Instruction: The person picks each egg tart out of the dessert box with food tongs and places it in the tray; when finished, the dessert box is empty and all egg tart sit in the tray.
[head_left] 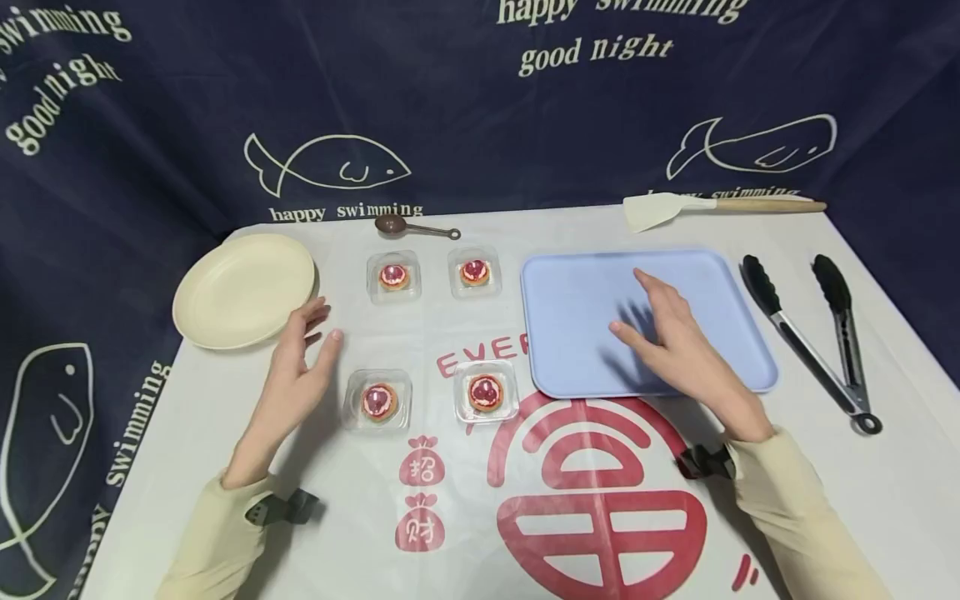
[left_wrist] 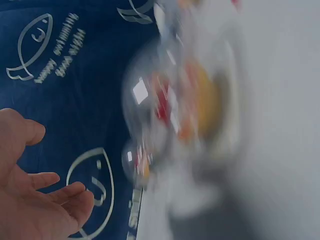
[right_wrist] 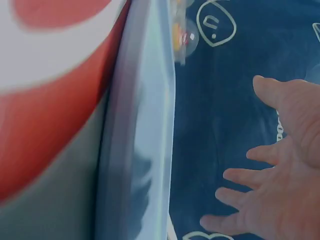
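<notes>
tarts (head_left: 486, 392) in clear square boxes (head_left: 405, 390); right hand (head_left: 678, 337) above smooth tray (head_left: 573, 321)

From the head we look forward and down from the near side of the desk (head_left: 427, 325), far enough back to see its far edge and the dark cloth (head_left: 465, 100) behind. At each wrist we look low across the desk towards that far edge, the picture turned sideways. With the head view, our left one shares the left hand (head_left: 296, 375) and clear cases (head_left: 403, 400); our right, close by the blue tray (head_left: 577, 308), shares it and the right hand (head_left: 678, 350).
</notes>
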